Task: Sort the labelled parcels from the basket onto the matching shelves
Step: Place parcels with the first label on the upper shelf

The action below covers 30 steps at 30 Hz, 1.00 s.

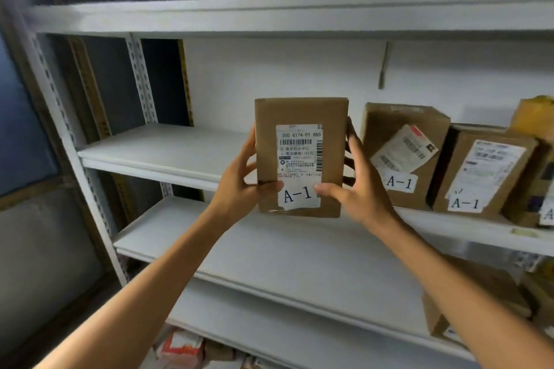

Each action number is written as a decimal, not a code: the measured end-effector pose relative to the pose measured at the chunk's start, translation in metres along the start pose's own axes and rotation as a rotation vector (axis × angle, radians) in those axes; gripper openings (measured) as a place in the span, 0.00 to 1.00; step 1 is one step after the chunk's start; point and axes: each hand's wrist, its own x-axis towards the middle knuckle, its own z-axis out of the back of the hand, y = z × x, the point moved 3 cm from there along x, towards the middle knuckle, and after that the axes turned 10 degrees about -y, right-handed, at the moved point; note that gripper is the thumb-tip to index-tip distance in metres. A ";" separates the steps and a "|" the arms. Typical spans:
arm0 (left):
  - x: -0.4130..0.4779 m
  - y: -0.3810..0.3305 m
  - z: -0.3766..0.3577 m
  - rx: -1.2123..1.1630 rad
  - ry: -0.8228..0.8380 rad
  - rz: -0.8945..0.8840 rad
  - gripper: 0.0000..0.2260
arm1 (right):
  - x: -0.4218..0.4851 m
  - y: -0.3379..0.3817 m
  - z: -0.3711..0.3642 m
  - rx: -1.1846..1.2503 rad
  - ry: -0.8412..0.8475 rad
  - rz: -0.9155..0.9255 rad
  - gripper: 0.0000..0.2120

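Left hand (239,189) and right hand (359,193) fingers (353,142) clamped the parcel (301,112) upright, so I could read A-1, matching the boxes (403,159) just right.

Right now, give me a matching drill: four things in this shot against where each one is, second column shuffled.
1. held A-1 parcel
2. A-1 parcel with tilted shipping label
3. red-and-white package
4. grey cable

a. hanging on the wall
b. under the lowest shelf in view
c. between left hand and right hand
d. standing on the middle shelf

Pairs: 1-c, 2-d, 3-b, 4-a
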 end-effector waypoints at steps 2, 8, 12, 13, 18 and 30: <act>0.023 0.011 -0.002 0.024 0.046 -0.011 0.45 | 0.019 -0.013 -0.009 -0.068 -0.043 0.018 0.47; 0.077 0.062 -0.033 0.079 0.078 -0.022 0.46 | 0.048 -0.066 -0.027 -0.286 -0.132 -0.055 0.49; 0.091 0.091 -0.052 0.067 0.120 -0.039 0.45 | 0.048 -0.076 -0.028 -0.541 -0.173 -0.108 0.43; 0.096 0.095 -0.054 0.051 0.132 -0.048 0.44 | 0.048 -0.077 -0.029 -0.580 -0.186 -0.117 0.42; 0.107 0.110 -0.056 -0.026 0.155 -0.073 0.42 | 0.041 -0.076 -0.042 -0.610 -0.249 -0.183 0.40; 0.116 0.118 -0.049 -0.130 0.336 -0.036 0.41 | 0.015 -0.038 -0.050 -0.888 -0.359 0.044 0.34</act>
